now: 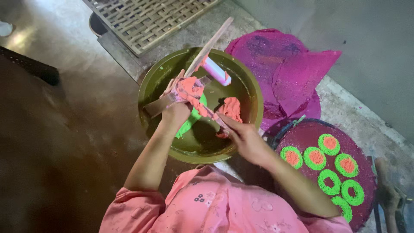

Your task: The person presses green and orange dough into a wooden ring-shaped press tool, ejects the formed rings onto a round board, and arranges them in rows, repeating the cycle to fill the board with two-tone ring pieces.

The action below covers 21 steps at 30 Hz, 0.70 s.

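Note:
A dark green bowl [246,86] sits on the floor in front of me, with a lump of orange-pink dough [233,108] and a bit of green dough [189,123] inside. My left hand [177,110] holds a flat metal scraper [157,105] loaded with orange-pink dough [189,88] over the bowl. My right hand [246,138] reaches in from the right, its fingers pressing on the dough at the scraper's edge. A white and pink tube-shaped tool [217,71] and a wooden stick [211,43] lean in the bowl behind my hands.
A round tray [302,133] at the right carries several green rings with orange centres [316,157]. Purple round sheets [284,73] lie behind it. A woven bamboo mat [146,19] is beyond the bowl. A grey wall rises at the right.

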Motion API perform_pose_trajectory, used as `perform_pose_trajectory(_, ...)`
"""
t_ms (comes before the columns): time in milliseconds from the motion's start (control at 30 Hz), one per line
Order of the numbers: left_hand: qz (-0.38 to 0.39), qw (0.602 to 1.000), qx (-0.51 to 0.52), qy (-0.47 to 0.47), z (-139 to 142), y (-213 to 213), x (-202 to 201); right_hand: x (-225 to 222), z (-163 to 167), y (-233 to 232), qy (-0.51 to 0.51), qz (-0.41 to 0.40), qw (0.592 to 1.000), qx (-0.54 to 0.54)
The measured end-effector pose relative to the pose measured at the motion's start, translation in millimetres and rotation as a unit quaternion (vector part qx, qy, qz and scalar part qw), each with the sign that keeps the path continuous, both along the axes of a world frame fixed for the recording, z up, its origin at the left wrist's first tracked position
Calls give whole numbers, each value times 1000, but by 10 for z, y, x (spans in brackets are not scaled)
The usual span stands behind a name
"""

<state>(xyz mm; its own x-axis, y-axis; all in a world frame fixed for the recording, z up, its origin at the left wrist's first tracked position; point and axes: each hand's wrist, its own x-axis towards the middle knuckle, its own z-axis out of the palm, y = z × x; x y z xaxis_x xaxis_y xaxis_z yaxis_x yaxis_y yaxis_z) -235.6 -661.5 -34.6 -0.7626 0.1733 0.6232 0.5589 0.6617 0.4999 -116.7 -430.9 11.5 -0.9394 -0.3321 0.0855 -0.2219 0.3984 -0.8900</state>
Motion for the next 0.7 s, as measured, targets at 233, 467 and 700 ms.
perform_pose_trajectory(233,-15,995,-85,42,158,291,60,-349,99,120,99,-82,988,81)
perform_pose_trajectory(467,11,996,-64,57,-21,188,-208,-44,-198,197,-7,-42,997,59)
perform_pose_trajectory(700,-14,996,-87,-19,-179,373,-213,-341,-299,295,101,-67,992,40)
